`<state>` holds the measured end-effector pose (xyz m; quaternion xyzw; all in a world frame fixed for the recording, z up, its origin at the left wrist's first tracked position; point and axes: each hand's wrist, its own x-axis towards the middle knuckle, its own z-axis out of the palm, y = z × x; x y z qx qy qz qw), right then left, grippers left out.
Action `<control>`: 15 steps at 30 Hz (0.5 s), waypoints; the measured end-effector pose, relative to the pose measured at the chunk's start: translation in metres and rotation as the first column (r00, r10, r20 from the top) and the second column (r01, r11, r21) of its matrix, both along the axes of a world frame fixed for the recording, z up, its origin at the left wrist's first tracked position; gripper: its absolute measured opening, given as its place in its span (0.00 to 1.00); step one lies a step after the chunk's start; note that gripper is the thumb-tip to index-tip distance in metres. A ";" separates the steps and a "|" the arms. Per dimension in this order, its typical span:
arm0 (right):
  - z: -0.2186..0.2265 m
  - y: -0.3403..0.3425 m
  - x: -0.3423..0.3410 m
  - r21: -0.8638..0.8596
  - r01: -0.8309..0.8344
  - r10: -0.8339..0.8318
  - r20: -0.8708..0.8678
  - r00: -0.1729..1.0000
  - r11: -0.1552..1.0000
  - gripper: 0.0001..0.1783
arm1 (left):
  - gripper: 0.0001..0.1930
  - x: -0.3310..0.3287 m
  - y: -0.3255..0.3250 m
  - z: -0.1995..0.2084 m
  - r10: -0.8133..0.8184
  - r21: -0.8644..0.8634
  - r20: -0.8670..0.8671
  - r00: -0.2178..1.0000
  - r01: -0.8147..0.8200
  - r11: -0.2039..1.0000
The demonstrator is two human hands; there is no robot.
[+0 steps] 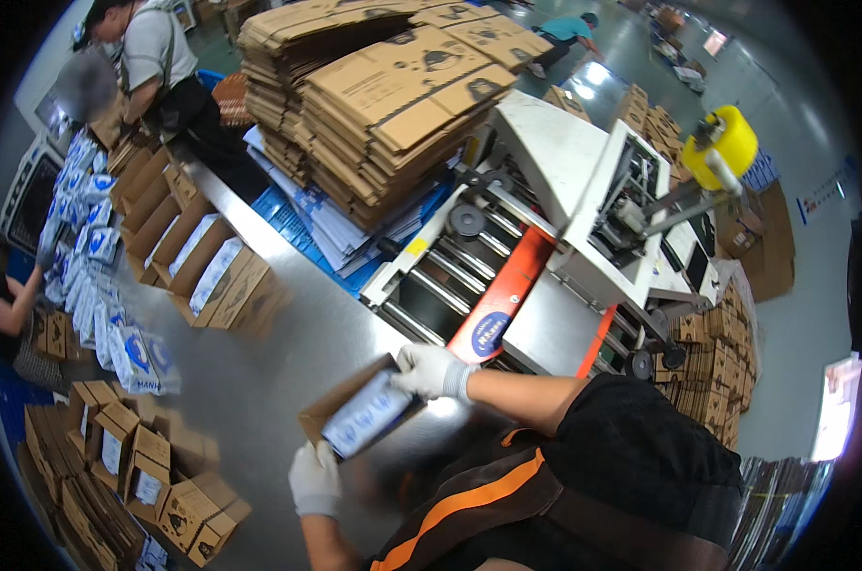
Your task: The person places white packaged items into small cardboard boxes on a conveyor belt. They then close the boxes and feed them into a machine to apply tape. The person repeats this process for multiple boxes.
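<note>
My left hand (315,481), in a white glove, grips the near left corner of a small open cardboard box (318,417). Inside the box lies a white packet (369,416) with blue print. At the box's far right end is my right hand (433,371), also gloved in white, its fingers closed over the rim beside the packet. The box is tilted over the metal table (259,366). Part of its near side is hard to make out in shadow.
Open boxes with packets (202,252) stand to the far left, beside bagged packets (98,276). More boxes (145,466) sit near left. Flat cartons (393,90) are stacked ahead. A roller machine (507,295) adjoins the table. Co-workers (164,57) work beyond.
</note>
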<state>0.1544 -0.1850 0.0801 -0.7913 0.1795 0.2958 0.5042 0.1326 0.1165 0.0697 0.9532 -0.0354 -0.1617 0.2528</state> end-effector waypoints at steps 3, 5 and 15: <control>-0.026 0.008 -0.042 0.076 0.062 -0.079 0.244 0.967 0.995 0.18 | 0.16 -0.059 -0.034 0.007 0.223 -0.182 0.236 0.946 -0.183 0.966; -0.018 0.018 -0.042 -0.016 -0.137 0.137 0.181 0.974 0.990 0.14 | 0.16 -0.077 -0.042 -0.002 0.222 -0.265 0.401 0.889 -0.119 0.957; 0.007 0.055 -0.043 -0.402 -0.205 0.440 0.673 0.594 0.892 0.13 | 0.20 -0.051 -0.036 -0.059 0.193 -0.320 0.312 0.930 -0.089 0.943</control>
